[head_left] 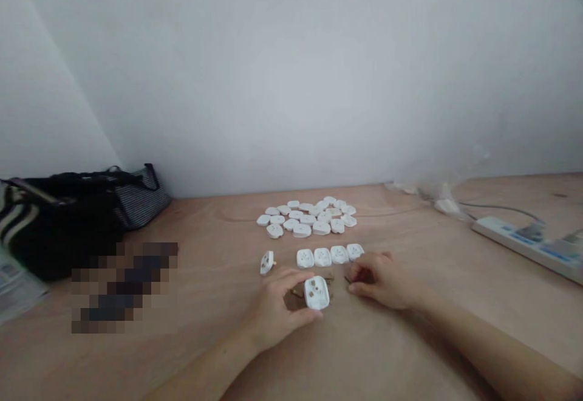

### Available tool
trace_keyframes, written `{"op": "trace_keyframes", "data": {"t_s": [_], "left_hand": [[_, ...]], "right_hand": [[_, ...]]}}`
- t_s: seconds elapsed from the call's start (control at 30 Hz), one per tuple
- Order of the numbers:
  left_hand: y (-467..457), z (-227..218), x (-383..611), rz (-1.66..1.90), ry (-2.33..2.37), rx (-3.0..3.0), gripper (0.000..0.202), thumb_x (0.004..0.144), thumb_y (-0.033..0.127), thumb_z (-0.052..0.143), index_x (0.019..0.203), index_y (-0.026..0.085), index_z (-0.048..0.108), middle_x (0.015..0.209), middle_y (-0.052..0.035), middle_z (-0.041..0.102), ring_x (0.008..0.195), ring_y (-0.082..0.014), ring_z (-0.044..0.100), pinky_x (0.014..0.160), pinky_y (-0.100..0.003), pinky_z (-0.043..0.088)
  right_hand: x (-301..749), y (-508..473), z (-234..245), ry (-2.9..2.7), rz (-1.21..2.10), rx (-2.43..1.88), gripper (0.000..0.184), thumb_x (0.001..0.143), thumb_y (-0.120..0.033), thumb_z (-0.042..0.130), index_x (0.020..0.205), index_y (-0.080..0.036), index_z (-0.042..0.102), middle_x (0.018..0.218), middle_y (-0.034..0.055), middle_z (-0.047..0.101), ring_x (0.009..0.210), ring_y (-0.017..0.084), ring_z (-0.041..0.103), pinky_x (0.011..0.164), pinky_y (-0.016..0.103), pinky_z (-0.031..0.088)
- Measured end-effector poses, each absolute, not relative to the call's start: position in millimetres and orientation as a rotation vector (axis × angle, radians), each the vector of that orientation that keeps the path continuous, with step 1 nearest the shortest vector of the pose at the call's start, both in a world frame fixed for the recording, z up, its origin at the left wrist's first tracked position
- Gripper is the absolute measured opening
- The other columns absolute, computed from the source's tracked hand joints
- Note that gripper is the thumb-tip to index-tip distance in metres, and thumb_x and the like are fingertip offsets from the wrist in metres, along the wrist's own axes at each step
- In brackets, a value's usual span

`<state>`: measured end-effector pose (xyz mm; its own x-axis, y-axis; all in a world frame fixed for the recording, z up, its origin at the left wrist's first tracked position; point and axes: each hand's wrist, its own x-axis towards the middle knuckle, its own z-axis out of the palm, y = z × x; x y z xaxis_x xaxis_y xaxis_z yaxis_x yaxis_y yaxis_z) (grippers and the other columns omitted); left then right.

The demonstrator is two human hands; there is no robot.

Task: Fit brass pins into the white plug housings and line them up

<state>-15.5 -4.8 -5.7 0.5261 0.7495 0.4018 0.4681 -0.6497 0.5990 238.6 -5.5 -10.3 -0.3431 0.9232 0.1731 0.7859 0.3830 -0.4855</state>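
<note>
- I read the held white plug housing [316, 293] as light, stiff plastic, likely a bit slick; the brass-coloured bits inside might spill if tipped.
- Best hold, I'd say: opposite outer side walls, fingers clear of the cavity. Matches what I see.
- Left hand [281, 304]: holding that housing at its edges, fingers on the far side, thumb on the near side, open face towards me. Forearm comes in from lower left.
- Right hand [385, 281]: thumb and forefinger pinched on what looks like a slim brown piece [347, 279], right of the housing. Forearm from lower right, knuckles up.
- Loose brass pins [297, 294] sit just behind the held housing.
- Beyond the grip: row of four housings [322, 257], then a cluster of white housings [307, 220].
- Tipped housing [266, 262]: just past left knuckles.
</note>
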Motion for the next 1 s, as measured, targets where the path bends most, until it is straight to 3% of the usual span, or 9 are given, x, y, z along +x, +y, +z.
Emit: {"op": "trace_keyframes", "data": {"t_s": [0.13,0.27,0.43,0.8,1.0], "left_hand": [[-5.1,-6.2,-14.9,0.938,0.993,2.358,0.048,0.062,0.031,0.079,0.107,0.022,0.064,0.103,-0.0071,0.067,0.096,-0.025,0.06,0.085,-0.037,0.046],[-4.7,-6.6,-14.0,0.959,0.998,2.379,0.047,0.062,0.029,0.079,0.107,0.022,0.064,0.102,-0.0065,0.066,0.095,-0.0243,0.059,0.085,-0.036,0.046],[-5.6,-6.2,-12.5,0.967,1.001,2.433,0.046,0.063,0.03,0.078,0.106,0.021,0.064,0.1,-0.0062,0.064,0.094,-0.0234,0.058,0.083,-0.034,0.047],[-8.6,-2.7,-10.0,1.014,0.941,2.566,0.04,0.066,0.033,0.075,0.102,0.02,0.065,0.093,-0.007,0.064,0.088,-0.0235,0.058,0.08,-0.035,0.046],[-10.5,-0.3,-8.2,1.019,0.921,2.608,0.04,0.067,0.039,0.074,0.101,0.02,0.065,0.09,-0.0077,0.064,0.086,-0.0236,0.057,0.077,-0.035,0.046]], "right_hand": [[237.0,-3.9,-15.2,-2.205,0.421,-1.392,0.009,0.077,-0.024,0.059,0.07,-0.02,0.06,0.07,-0.0012,0.064,0.07,0.017,0.057,0.079,0.041,0.034],[229.0,-9.2,-15.8,-2.018,0.696,-1.22,0.02,0.08,-0.034,0.057,0.069,-0.017,0.059,0.066,0.0001,0.059,0.064,0.014,0.051,0.065,0.029,0.04],[211.6,-17.7,-20.1,-1.898,0.986,-1.002,0.029,0.079,-0.044,0.058,0.071,-0.016,0.057,0.063,-0.0005,0.054,0.06,0.012,0.046,0.055,0.023,0.037],[200.5,-14.8,-31.1,-1.852,1.023,-1.044,0.034,0.077,-0.049,0.061,0.07,-0.015,0.058,0.063,-0.0011,0.054,0.058,0.011,0.045,0.054,0.022,0.037],[196.8,-19.6,-24.7,-1.787,0.842,-1.097,0.036,0.072,-0.047,0.067,0.093,-0.018,0.06,0.078,0.0016,0.061,0.068,0.014,0.052,0.062,0.025,0.043]]}}
